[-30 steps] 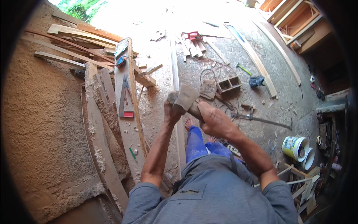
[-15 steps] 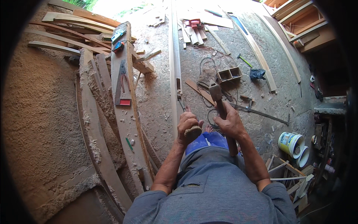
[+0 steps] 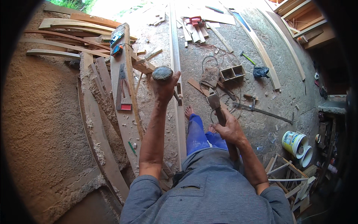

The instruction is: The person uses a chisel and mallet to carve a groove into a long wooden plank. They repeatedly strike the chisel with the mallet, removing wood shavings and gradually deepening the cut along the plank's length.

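Note:
My left hand [image 3: 164, 89] is wrapped round a chisel [image 3: 162, 73]; the worn, rounded end of its handle faces up, and its blade slants down toward a slot in a long wooden beam [image 3: 180, 128]. Whether the blade tip touches the wood, I cannot tell. The beam runs away from me across the middle. My right hand [image 3: 232, 128] grips a hammer [image 3: 213, 100] by its wooden handle, the metal head raised to the right of the beam and apart from the chisel.
To the left a plank bench [image 3: 120, 86] carries pliers [image 3: 122, 76], a try square [image 3: 126, 107] and shavings. On the floor at right are a divided wooden box [image 3: 232, 73], a bar clamp [image 3: 263, 111], a green-handled hammer [image 3: 247, 58] and white buckets [image 3: 294, 143].
My left hand has moved forward and left with the chisel, arm stretched out, and the chisel has tilted. The hammer in my right hand has dropped slightly toward me. My legs show more.

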{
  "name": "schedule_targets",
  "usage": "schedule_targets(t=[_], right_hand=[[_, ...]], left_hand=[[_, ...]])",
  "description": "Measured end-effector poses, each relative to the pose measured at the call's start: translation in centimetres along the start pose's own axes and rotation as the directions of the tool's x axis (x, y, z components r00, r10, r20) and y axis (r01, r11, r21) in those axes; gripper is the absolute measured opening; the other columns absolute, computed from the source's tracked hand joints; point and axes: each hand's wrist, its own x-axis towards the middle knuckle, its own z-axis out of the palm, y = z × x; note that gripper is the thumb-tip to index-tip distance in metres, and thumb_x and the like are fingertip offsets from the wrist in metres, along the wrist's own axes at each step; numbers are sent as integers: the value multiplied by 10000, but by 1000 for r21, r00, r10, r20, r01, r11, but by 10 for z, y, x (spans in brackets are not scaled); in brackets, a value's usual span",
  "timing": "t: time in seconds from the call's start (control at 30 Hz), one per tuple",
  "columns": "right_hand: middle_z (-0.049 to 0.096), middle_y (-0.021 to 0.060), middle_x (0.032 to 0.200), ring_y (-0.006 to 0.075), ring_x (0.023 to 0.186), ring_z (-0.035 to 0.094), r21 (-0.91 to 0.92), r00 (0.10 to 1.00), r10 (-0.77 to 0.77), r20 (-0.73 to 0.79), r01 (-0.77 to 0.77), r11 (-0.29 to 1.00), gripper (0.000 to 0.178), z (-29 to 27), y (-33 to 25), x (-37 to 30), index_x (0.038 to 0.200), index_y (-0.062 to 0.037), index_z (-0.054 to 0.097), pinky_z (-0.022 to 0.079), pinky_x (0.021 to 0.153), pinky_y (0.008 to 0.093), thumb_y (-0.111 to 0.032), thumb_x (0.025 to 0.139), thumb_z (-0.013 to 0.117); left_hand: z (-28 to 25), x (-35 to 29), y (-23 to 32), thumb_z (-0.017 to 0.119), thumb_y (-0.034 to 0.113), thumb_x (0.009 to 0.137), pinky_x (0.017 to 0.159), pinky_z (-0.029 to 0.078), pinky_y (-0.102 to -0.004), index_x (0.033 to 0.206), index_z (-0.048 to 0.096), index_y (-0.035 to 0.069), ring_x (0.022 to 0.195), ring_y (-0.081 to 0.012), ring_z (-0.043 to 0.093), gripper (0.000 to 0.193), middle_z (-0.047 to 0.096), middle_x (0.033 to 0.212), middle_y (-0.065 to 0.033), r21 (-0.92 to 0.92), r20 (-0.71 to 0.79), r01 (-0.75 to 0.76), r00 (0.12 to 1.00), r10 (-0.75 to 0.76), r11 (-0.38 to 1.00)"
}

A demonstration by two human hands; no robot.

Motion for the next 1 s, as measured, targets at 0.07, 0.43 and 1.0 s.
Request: schedule_targets(t=[0.07, 0.43, 1.0], right_hand=[[685, 216, 935, 301, 867, 689, -11, 1000, 23, 7, -23, 1000, 461, -2, 1, 4, 1200, 20, 554, 530, 799, 431, -195, 838, 742], [696, 256, 957, 436, 923, 712, -177, 926, -376, 38, 376, 909, 571, -23, -70, 44, 1340, 19, 497, 551, 836, 469, -155, 855, 744], [694, 253, 866, 429, 777, 718, -350, 751, -655, 78, 636, 688, 502, -38, -142, 28, 1298, -9, 488, 560, 671, 516, -63, 841, 688]], left_hand=[[4, -8, -5, 839, 140, 868, 538, 451, -290, 727, 625, 31, 583, -83, 526, 278, 590, 655, 11, 57, -21, 9, 1000, -8, 998], [29, -26, -6, 822, 165, 834, 617, 521, -361, 754, 675, 10, 611, -180, 648, 228, 684, 680, -73, 241, 103, -141, 988, 119, 960], [31, -51, -16, 812, 163, 823, 757, 547, -423, 976, 710, 56, 816, -314, 691, 212, 717, 917, -113, 213, 79, -359, 933, 351, 909]])
